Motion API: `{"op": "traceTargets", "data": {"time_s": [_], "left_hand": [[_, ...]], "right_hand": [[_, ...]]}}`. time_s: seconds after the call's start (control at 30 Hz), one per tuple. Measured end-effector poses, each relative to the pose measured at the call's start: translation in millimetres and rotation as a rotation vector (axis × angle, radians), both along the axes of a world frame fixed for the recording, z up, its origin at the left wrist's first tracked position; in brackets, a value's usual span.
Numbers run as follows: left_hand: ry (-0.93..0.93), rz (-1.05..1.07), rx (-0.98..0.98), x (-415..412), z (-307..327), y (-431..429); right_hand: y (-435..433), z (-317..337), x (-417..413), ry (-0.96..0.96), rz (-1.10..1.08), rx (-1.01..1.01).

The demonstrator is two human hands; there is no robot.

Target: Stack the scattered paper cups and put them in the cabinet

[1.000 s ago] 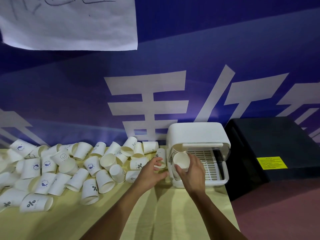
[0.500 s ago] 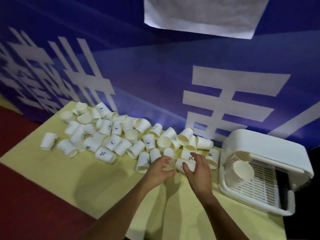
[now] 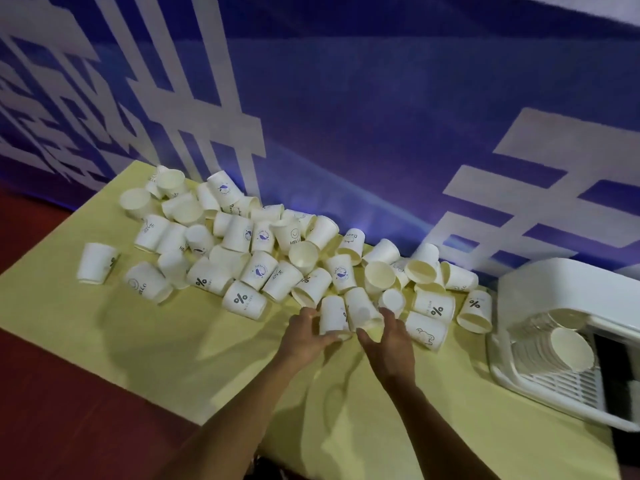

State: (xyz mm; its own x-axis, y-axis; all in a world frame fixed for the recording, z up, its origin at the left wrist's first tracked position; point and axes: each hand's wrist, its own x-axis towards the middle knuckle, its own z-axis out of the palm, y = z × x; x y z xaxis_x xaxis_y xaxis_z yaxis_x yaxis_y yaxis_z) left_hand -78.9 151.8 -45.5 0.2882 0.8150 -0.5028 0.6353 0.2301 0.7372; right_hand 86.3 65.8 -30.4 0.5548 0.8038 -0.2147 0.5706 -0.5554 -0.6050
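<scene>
Left hand [image 3: 304,336] curls round one white paper cup [image 3: 331,317] and the right hand [image 3: 393,342] wraps the neighbouring white paper cup [image 3: 362,311], likely so one can slide into the other. Well off to the right hand's right, the open white plastic cabinet [image 3: 561,285] holds a nested row of cups [image 3: 568,348]. The loose heap of cups [image 3: 259,268] lies beyond the fingertips.

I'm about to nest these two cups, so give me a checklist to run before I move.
1. Left hand grips left cup: ok.
2. Right hand grips right cup: ok.
3. Both mouths face the same way: cannot tell, blurred.
4. Cabinet open: ok.
5. Bare rack beside stack: ok.
6. Pile cleared: not ok.
</scene>
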Motion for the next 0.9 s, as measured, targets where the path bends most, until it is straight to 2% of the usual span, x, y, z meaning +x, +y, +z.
{"op": "traceTargets", "data": {"time_s": [0.2,0.33,0.47,0.67,0.9], "left_hand": [[-0.041,0.08,-0.063,14.2,-30.0,1.3],[-0.017,0.138,-0.062,23.3,-31.2,-1.4],[0.004,0.104,-0.086,29.9,-29.3,-2.4],[-0.02,0.167,-0.091,28.0,-19.8,-6.4],[-0.043,0.159,0.02,30.7,7.3,-12.0]], "right_hand": [[17.0,-30.0,-11.9,-0.011,-0.073,-0.082],[21.2,-39.9,-18.5,0.014,-0.154,-0.036],[22.9,-44.7,-19.2,0.062,-0.221,0.015],[10.9,-31.9,-12.4,0.106,-0.241,0.072],[-18.9,3.4,4.2,0.186,-0.265,0.242]]}}
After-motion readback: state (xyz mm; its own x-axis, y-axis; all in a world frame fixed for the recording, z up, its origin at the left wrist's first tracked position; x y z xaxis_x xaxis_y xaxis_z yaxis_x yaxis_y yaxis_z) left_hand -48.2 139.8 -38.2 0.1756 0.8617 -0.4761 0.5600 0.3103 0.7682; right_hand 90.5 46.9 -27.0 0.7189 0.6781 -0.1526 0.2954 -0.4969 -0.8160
